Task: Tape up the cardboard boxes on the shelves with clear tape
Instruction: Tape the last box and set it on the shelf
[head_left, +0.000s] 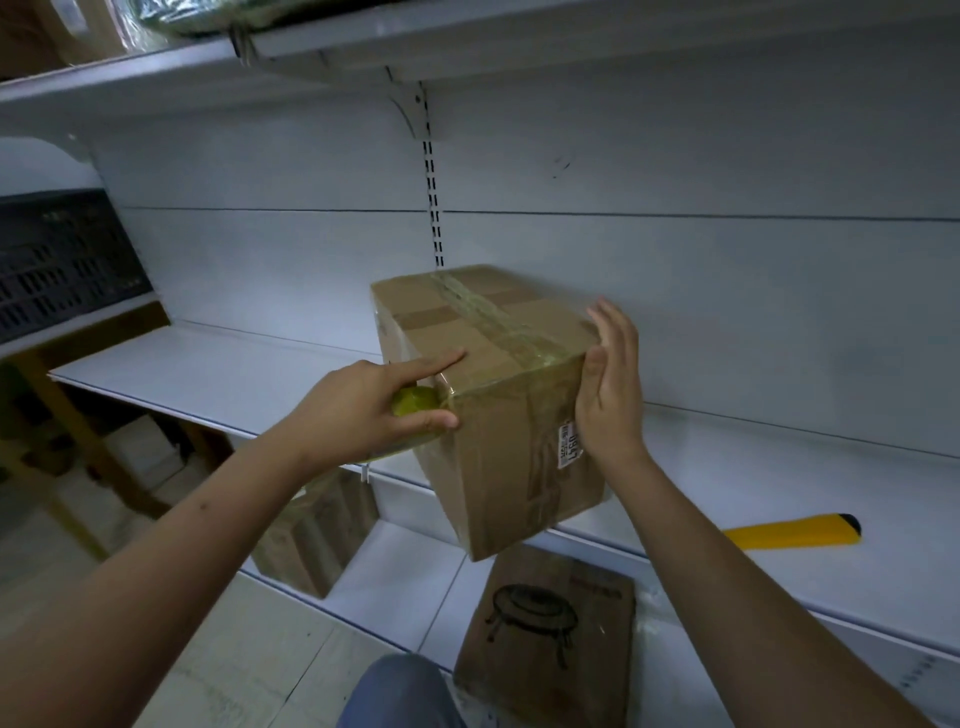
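Cardboard box (493, 410) overhangs the near edge of the middle shelf (208, 374). Our left hand (374, 400) grips the tape roll (415, 401) at its left corner, forefinger straight along the top; our right hand (610, 387), fingers straight, steadies the right side, likely bracing against the pull.

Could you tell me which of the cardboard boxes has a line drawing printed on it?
The flat box on the lowest shelf, below the right hand. The box being taped and the box at lower left show no drawing.
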